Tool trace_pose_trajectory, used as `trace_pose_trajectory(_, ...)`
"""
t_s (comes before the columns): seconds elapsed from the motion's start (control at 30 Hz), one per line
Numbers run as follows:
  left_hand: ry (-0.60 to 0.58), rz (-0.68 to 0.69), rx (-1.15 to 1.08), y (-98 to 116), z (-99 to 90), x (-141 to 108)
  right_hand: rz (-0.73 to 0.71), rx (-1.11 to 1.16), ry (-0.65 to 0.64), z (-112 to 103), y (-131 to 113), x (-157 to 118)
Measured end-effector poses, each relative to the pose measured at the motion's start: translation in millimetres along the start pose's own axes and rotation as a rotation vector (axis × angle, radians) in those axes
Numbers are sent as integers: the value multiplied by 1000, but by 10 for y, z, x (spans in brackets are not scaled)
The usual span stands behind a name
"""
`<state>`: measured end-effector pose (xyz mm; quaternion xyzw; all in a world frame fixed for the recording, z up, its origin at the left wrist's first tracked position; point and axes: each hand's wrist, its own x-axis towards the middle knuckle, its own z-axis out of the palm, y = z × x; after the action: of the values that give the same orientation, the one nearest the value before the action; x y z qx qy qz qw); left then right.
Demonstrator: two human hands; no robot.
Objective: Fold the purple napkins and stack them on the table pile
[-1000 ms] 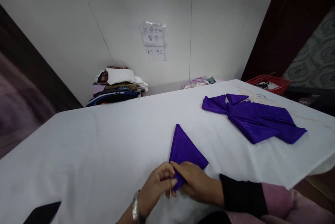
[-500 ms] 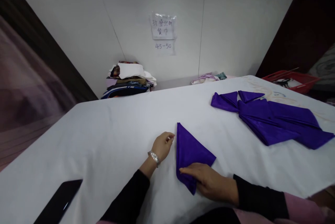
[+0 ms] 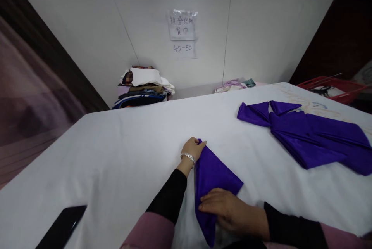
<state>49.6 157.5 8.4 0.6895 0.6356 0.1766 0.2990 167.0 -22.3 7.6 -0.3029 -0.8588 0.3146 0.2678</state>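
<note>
A purple cloth napkin [image 3: 215, 173], folded into a pointed triangular shape, lies on the white tablecloth in front of me. My left hand [image 3: 194, 148], with a silver bracelet at the wrist, pinches its far tip between thumb and fingers. Over the lower part of the same napkin rests my right hand [image 3: 225, 207]. Its fingers lie flat across the cloth and point left; the thumb is hard to make out. Below that hand, a narrow purple point hangs toward the near edge.
More folded purple napkins [image 3: 314, 136] lie to the right on the white tablecloth [image 3: 130, 156]. A black phone [image 3: 62, 225] is at the lower left. Piled clothes [image 3: 145, 86] stand against the wall, beside smaller cloths [image 3: 234, 85]. A red basket [image 3: 348, 94] sits far right.
My left hand has moved right and taken hold of the napkin's far tip. The napkin's near point now reaches further toward me. My right hand stays on the cloth, slightly lower.
</note>
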Motion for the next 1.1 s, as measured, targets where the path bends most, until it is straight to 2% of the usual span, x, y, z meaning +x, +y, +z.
trace_pose_trajectory(0.13,-16,-39,7,60,13,105,14,18,4,-10,4,6)
trace_pose_trajectory(0.23,-10,-40,15,115,19,113,25,19,-24,3,22,9)
trace_pose_trajectory(0.47,-1,-21,39,190,33,124,-5,35,9,27,45,2)
trace_pose_trajectory(0.83,-117,6,8,38,-2,254,6,91,46,-10,16,-3)
trace_pose_trajectory(1.1,-30,151,17,-67,5,236,181,299,99,-140,-87,19)
